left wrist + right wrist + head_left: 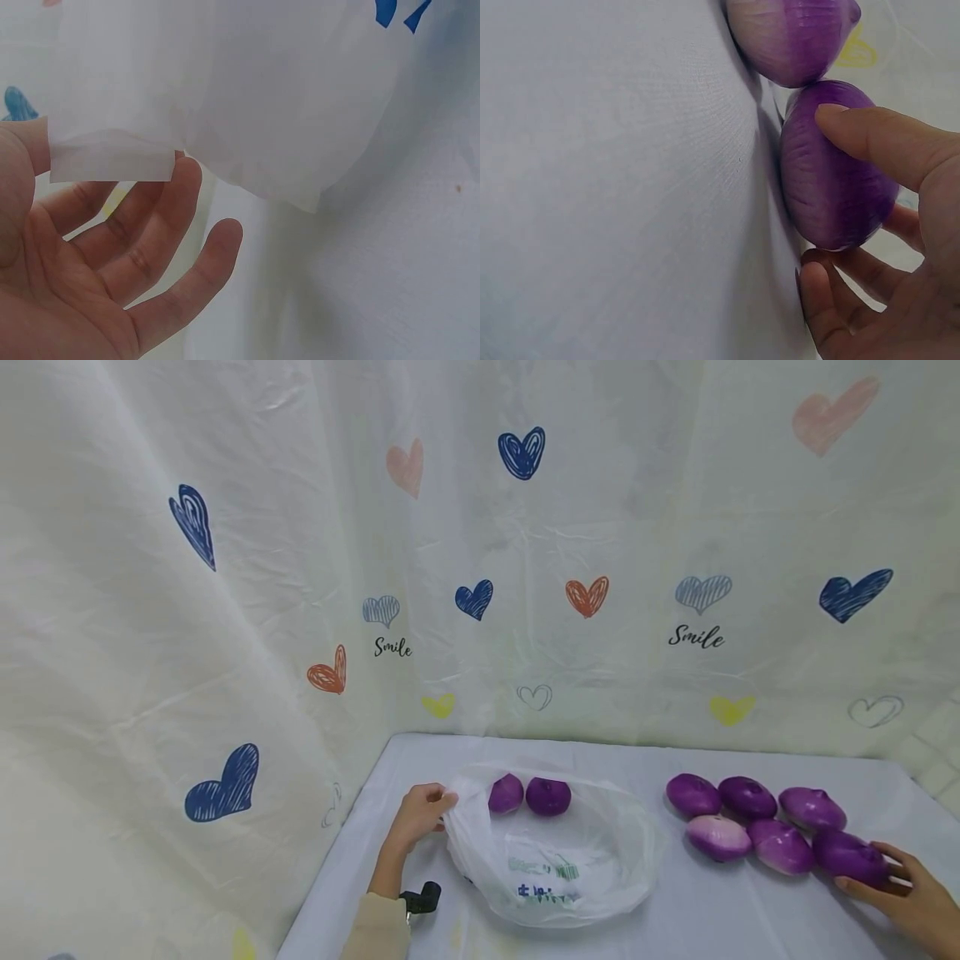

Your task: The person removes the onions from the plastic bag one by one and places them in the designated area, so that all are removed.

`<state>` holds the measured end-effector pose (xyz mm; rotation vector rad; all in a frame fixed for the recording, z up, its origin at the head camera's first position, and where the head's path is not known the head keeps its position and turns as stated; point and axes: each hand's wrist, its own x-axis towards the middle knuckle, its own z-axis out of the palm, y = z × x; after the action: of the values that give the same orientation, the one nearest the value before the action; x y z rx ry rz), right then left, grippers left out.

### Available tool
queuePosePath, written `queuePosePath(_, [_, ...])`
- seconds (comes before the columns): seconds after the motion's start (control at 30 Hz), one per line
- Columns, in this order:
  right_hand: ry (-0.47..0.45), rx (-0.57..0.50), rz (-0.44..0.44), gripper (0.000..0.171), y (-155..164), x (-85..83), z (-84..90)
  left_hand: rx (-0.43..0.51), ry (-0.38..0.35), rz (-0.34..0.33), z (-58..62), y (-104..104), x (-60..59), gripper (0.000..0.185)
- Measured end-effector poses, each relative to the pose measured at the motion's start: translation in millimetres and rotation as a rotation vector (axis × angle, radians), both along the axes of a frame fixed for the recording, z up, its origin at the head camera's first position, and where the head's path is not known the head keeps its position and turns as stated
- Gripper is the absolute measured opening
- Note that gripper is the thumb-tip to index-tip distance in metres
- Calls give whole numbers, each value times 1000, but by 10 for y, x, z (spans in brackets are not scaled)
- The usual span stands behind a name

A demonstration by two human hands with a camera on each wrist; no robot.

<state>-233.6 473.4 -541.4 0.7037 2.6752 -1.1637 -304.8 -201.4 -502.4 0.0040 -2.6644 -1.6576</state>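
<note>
My left hand [422,814] pinches the left rim of a white plastic bag [476,860] between thumb and fingers. The bag's mouth gapes toward me, with green and blue print on its inner side. Two purple onions [548,797] lie inside at the back. At the right, my right hand [903,893] grips a purple onion [850,857] at the near right end of a group. In the right wrist view the thumb lies on top of that onion [836,180] and the fingers curl by its side; it still sits against the tablecloth.
Several more purple onions [780,847] sit close together in two rows right of the bag. A white cloth [675,922] covers the table. Behind hangs a white curtain [630,527] printed with hearts. A black device [424,898] is on the left wrist.
</note>
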Motion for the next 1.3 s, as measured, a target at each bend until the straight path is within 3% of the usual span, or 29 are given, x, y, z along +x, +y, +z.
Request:
queuePosePath(0.4, [8,-36,13,118,26,7,31,-12,1,-2,0,17,5,25])
queuePosePath(0.5, [116,16,67,112,35,29,54,-13,-2,-4,-1,20,3,26])
queuePosePath(0.63, [322,203,99,101,-79,83,188,-16,-8,-9,-7,23,-10,25])
queuePosePath(0.77, [483,299,117,91,-391,115,524,-20,-7,-11,-9,22,-18,24])
queuePosePath(0.93, [635,232,226,75,-874,114,918,-23,-10,-8,-4,17,-15,27])
queuePosePath(1.17, [874,54,487,45,-1743,22,1171,-36,7,-9,13,23,-5,27])
queuePosePath(1.3, [961,-7,645,40,-2299,-13,1210,-42,7,-19,5,41,-10,27])
